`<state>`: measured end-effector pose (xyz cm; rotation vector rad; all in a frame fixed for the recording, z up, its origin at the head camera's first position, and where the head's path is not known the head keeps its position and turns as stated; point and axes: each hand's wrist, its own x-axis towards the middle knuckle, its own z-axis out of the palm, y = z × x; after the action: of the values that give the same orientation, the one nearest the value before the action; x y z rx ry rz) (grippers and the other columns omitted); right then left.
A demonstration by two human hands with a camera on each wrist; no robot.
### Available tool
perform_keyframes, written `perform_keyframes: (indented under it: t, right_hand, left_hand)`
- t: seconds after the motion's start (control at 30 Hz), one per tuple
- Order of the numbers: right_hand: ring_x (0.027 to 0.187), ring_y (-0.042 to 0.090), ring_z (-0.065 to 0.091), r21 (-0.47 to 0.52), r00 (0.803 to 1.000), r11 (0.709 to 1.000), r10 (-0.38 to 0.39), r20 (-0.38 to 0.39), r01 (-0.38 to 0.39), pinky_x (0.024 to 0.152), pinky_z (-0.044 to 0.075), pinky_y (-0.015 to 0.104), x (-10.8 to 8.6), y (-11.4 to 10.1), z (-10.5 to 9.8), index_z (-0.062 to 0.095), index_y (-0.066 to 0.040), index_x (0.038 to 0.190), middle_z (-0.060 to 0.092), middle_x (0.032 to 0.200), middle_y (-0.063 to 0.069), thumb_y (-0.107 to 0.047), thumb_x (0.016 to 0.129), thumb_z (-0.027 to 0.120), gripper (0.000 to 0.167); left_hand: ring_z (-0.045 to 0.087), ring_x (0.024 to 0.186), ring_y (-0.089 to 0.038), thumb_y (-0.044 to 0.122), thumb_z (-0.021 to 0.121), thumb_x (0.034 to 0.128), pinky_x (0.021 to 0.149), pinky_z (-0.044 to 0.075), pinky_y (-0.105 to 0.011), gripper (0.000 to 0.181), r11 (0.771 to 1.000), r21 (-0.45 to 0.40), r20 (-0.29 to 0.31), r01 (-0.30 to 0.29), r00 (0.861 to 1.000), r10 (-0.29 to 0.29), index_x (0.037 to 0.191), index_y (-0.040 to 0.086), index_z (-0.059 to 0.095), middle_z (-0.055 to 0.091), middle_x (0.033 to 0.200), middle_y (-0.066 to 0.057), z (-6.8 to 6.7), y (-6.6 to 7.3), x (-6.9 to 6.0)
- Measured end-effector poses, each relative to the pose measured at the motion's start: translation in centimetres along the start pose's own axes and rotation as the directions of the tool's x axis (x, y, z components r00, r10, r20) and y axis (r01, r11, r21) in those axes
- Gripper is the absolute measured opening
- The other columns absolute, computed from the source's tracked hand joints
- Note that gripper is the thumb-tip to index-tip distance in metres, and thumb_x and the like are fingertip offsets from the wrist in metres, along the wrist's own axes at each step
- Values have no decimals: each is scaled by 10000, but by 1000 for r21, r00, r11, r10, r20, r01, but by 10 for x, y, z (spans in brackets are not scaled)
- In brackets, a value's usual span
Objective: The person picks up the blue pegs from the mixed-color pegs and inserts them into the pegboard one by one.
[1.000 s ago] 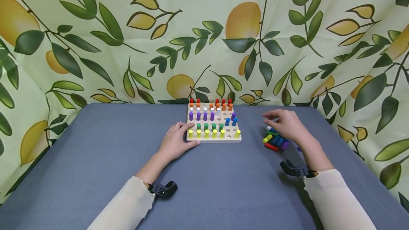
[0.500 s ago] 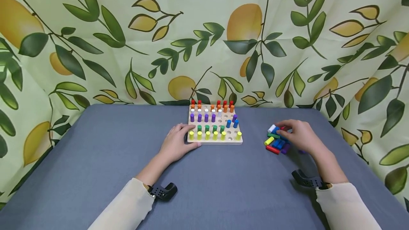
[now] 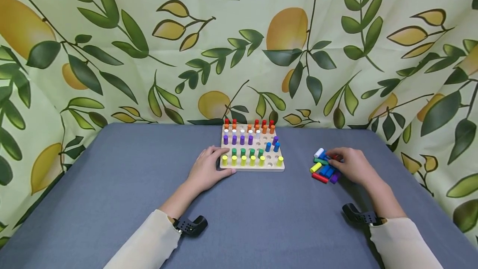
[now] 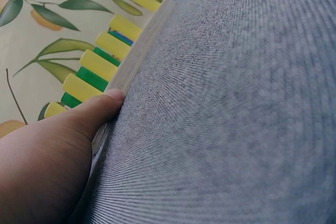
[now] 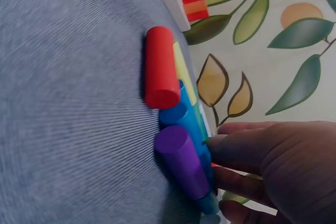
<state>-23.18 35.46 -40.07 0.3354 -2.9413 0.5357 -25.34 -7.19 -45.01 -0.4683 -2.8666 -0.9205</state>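
Note:
A wooden pegboard (image 3: 246, 169) with rows of coloured pegs stands on the blue-grey cloth. My left hand (image 3: 209, 169) grips its left front corner, the thumb along the front edge, as the left wrist view also shows. To the right lies a heap of loose pegs: a red peg (image 5: 161, 69), a purple peg (image 5: 181, 161), a yellow peg (image 3: 315, 167), a white peg (image 3: 319, 152), a green peg (image 3: 321, 161) and blue pegs (image 3: 325, 172). Above its right side my right hand (image 3: 352, 165) reaches down with fingers parted. Those fingertips touch or nearly touch pegs; part of the heap is hidden.
The table (image 3: 261, 219) is covered with the blue-grey cloth. A fabric backdrop (image 3: 239, 61) with leaves and fruit hangs behind it. Dark wrist cameras are strapped to both wrists. Cloth separates the board from the heap.
My right hand has come down and to the right, from above the heap to its right side among the pegs. The left hand stays on the pegboard. The head view has tilted slightly.

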Motion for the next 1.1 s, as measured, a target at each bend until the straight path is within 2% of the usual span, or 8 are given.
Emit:
perform_keyframes:
  t: [0.3, 0.6, 0.77, 0.97, 1.1]
  right_hand:
    - [947, 361, 664, 6, 1000, 1000, 19, 14, -19, 840, 556, 593, 0, 1, 3, 733, 17, 1144, 731, 1042, 232, -65, 930, 682, 235]
    - [801, 221, 609, -19, 1000, 1000, 25, 18, -24, 696, 532, 401, 4, 3, 11, 695, 24, 1207, 721, 955, 172, -66, 924, 669, 298]
    - [798, 231, 609, -19, 999, 999, 32, 2, -32, 692, 541, 417, 4, -1, 15, 677, 30, 1233, 709, 962, 190, -60, 921, 650, 325]
    - [790, 232, 580, -26, 1000, 999, 18, -21, -19, 681, 511, 373, 8, -5, 14, 659, 42, 1256, 696, 958, 189, -59, 917, 648, 353]
    - [775, 219, 568, -27, 1000, 999, 18, -16, -19, 652, 469, 323, 5, -5, 13, 656, 53, 1258, 683, 928, 173, -56, 914, 644, 361]
  left_hand:
    - [441, 1434, -374, 523, 780, 837, 1165, 375, -589, 705, 1000, -2, 7, 7, 1000, -7, 1440, 223, 572, 532, 1473, -134, -1, 0, 0]
    - [463, 1412, -363, 531, 775, 839, 1150, 395, -579, 706, 1000, 5, 6, 5, 1000, -5, 1440, 224, 571, 536, 1463, -134, 0, 0, 0]
    - [461, 1416, -366, 528, 775, 841, 1148, 395, -584, 702, 1000, 6, 6, 2, 1000, -2, 1441, 226, 571, 535, 1464, -135, -1, -1, -1]
    - [461, 1415, -366, 529, 771, 843, 1153, 391, -580, 701, 1000, 6, 0, 0, 1000, 0, 1442, 225, 570, 532, 1467, -135, -4, -1, 1]
    - [451, 1430, -379, 532, 770, 843, 1157, 387, -587, 701, 1000, 11, 11, 11, 1000, -11, 1443, 230, 569, 525, 1482, -142, -1, 0, -1]
